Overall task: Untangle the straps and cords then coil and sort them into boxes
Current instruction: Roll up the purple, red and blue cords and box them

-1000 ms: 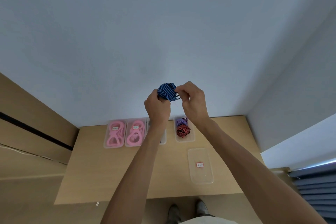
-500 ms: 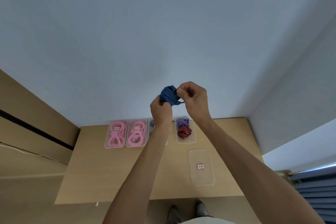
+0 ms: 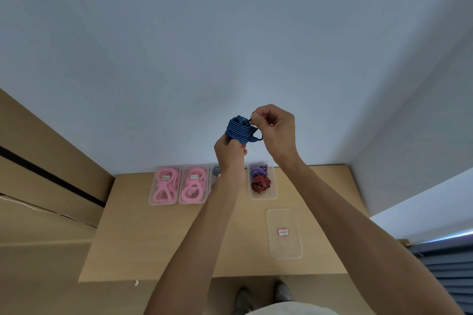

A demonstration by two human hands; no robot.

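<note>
1. A coiled bundle of blue strap with thin dark stripes is held up in front of the pale wall, well above the tabletop, between the two hands
2. The lower left part of the bundle is gripped by the left hand, whose fingers are curled round it from below
3. A thin dark loop at the bundle's upper right edge is pinched by the right hand, its fingers curled in tightly against the thumb
4. A light wooden tabletop is seen below, set into a corner of the room
5. Along its far edge a row of clear plastic boxes is laid out: two boxes with coiled pink cords stand side by side at the left, and a third box just beside them is mostly hidden by the left forearm, so its contents cannot be told
6. A further clear box right of that forearm is filled with a purple bundle and a red-and-black striped bundle
7. A clear flat plastic lid or box with a small red-edged label is placed nearer, toward the right
8. Wooden panelling is seen at the left and blue slatted blinds at the lower right
9. Both forearms are raised from the bottom of the view and converge at the bundle, with the wrists bent inward
</note>
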